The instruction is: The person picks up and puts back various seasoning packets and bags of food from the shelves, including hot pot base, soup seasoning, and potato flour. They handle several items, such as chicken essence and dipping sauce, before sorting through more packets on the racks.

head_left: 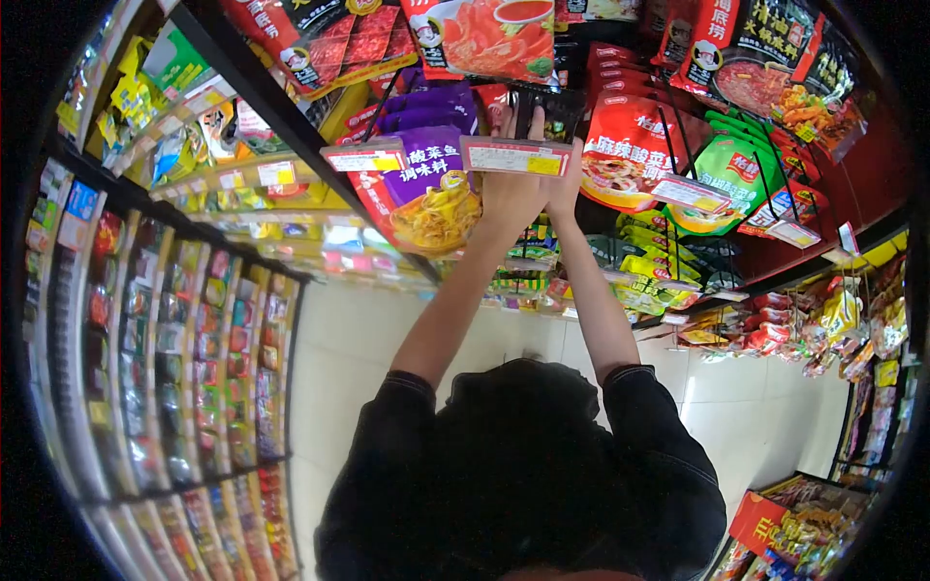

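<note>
Both hands reach up to a black seasoning packet [557, 108] at the hanging rack, partly behind a price tag holder [515, 156]. My left hand [515, 192] is on the packet's lower part, and its fingertips show against the dark front. At the packet's lower right edge, my right hand [565, 184] holds it, with several fingers hidden. Left of the hands hangs a purple pickled-fish seasoning packet [431, 194]. To their right are red packets [630, 145] and green packets [722, 179] on hooks.
Large hot-pot packets [484, 39] hang above the hands. Price tags [693, 192] stick out from the hooks. Stocked shelves [184, 329] line the left side, and more hanging packets [833, 320] are at the right. Below is the pale tiled floor [334, 387].
</note>
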A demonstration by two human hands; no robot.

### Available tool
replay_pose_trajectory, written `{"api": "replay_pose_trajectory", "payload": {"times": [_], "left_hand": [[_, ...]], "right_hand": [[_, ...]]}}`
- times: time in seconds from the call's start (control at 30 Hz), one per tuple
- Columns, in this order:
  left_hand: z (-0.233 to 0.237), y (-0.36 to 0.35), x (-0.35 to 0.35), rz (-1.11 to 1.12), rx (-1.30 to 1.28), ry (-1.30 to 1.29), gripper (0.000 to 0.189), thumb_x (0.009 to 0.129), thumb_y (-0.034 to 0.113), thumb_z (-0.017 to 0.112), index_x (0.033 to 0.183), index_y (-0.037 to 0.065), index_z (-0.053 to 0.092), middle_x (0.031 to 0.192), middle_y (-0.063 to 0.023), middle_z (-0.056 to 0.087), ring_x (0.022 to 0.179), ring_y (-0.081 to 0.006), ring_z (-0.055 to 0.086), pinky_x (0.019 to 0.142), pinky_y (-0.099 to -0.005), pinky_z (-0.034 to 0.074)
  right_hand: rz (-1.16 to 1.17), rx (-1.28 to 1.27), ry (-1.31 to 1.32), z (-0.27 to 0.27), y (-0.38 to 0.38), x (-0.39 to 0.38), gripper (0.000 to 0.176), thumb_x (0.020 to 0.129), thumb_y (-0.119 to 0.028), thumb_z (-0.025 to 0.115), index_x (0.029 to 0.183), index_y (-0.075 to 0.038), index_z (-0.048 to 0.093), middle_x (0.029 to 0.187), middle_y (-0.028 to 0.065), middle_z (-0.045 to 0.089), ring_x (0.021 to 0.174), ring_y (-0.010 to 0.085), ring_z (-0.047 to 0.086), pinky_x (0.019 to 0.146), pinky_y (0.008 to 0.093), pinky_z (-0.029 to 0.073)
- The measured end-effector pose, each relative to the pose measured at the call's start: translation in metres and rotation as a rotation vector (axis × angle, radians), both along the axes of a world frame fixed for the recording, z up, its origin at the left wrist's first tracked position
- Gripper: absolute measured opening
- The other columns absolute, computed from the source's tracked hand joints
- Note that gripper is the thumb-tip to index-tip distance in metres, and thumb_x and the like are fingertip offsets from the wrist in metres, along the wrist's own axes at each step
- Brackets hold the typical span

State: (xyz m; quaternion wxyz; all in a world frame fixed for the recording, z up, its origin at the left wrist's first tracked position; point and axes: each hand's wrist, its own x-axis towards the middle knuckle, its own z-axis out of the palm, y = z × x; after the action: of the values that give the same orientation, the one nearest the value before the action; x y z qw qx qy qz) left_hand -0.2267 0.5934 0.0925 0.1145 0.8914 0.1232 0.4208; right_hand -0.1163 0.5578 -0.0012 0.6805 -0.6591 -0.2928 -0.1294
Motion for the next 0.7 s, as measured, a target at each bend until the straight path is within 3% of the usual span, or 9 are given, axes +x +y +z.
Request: {"api": "replay_pose_trajectory", "payload": {"times": [0.07,0.17,0.23,0.33,0.4,0.47,0.5,0.63,0.7], "left_hand": [[-0.007,-0.010,-0.010,0.002,-0.083,0.056,0.067,0.093,0.020,0.062,0.154,0.004,0.040,0.151,-0.0346,0.040,0.140,-0.0493,0.041,0.117,-0.0544,0.034],[-0.016,-0.043,-0.049,-0.126,-0.221,0.012,0.047,0.094,0.015,0.062,0.138,0.003,0.052,0.137,-0.0237,0.053,0.122,-0.0443,0.056,0.102,-0.0490,0.049],[-0.031,-0.074,-0.080,-0.251,-0.452,0.044,0.048,0.091,0.006,0.063,0.137,0.003,0.053,0.134,-0.0204,0.055,0.127,-0.0385,0.054,0.106,-0.0452,0.045],[-0.029,-0.106,-0.121,-0.379,-0.566,0.112,0.036,0.090,0.001,0.062,0.126,0.005,0.065,0.124,-0.0155,0.062,0.116,-0.0333,0.062,0.099,-0.0410,0.050],[-0.012,-0.107,-0.142,-0.430,-0.583,0.096,0.029,0.090,-0.001,0.061,0.116,0.005,0.071,0.116,-0.0128,0.068,0.108,-0.0301,0.066,0.094,-0.0388,0.053],[0.017,-0.089,-0.157,-0.403,-0.480,-0.011,0.026,0.090,-0.002,0.060,0.110,0.006,0.074,0.110,-0.0114,0.070,0.101,-0.0283,0.068,0.090,-0.0377,0.054],[0.034,-0.078,-0.168,-0.381,-0.427,-0.065,0.025,0.090,-0.002,0.060,0.107,0.007,0.076,0.107,-0.0107,0.072,0.098,-0.0275,0.069,0.088,-0.0371,0.055],[0.104,-0.021,-0.206,-0.178,-0.242,-0.237,0.020,0.091,-0.002,0.061,0.105,0.003,0.075,0.105,-0.0116,0.073,0.096,-0.0235,0.068,0.083,-0.0379,0.055],[0.139,0.017,-0.205,-0.073,-0.139,-0.323,0.030,0.086,-0.008,0.059,0.109,0.004,0.075,0.107,-0.0096,0.071,0.094,-0.0182,0.068,0.079,-0.0297,0.054]], "right_hand": [[-0.032,0.035,0.042,-0.009,0.017,0.015,0.036,0.106,-0.023,0.054,0.129,0.005,0.048,0.106,0.0302,0.064,0.098,0.0435,0.064,0.087,0.0473,0.048],[-0.002,0.081,0.152,-0.025,0.040,0.037,0.041,0.106,-0.025,0.055,0.132,0.005,0.048,0.109,0.0311,0.063,0.102,0.0469,0.061,0.090,0.0489,0.046],[-0.019,0.019,0.147,-0.033,0.049,0.050,0.043,0.105,-0.025,0.056,0.135,0.005,0.048,0.111,0.0309,0.063,0.106,0.0476,0.059,0.093,0.0487,0.045],[-0.023,-0.183,0.026,-0.032,0.033,0.038,0.055,0.104,-0.024,0.057,0.145,0.007,0.038,0.128,0.0342,0.054,0.118,0.0502,0.050,0.103,0.0500,0.040],[-0.021,-0.187,-0.187,-0.040,0.019,0.016,0.062,0.104,-0.023,0.057,0.150,0.009,0.031,0.138,0.0357,0.047,0.123,0.0510,0.045,0.109,0.0512,0.036],[0.045,-0.397,-0.055,-0.038,-0.012,-0.023,0.071,0.106,-0.025,0.054,0.156,0.011,0.019,0.151,0.0342,0.036,0.138,0.0496,0.036,0.117,0.0508,0.029],[0.082,-0.311,0.055,-0.015,-0.033,-0.056,0.070,0.108,-0.028,0.050,0.157,0.010,0.019,0.151,0.0332,0.036,0.142,0.0478,0.034,0.117,0.0496,0.029],[0.167,-0.267,0.054,-0.014,-0.097,-0.133,0.052,0.108,-0.021,0.046,0.155,0.000,0.034,0.139,0.0233,0.047,0.127,0.0330,0.051,0.109,0.0434,0.039],[0.231,-0.237,0.163,-0.039,-0.120,-0.144,0.046,0.108,-0.025,0.046,0.146,0.002,0.043,0.133,0.0200,0.051,0.124,0.0312,0.052,0.107,0.0424,0.040]]}}
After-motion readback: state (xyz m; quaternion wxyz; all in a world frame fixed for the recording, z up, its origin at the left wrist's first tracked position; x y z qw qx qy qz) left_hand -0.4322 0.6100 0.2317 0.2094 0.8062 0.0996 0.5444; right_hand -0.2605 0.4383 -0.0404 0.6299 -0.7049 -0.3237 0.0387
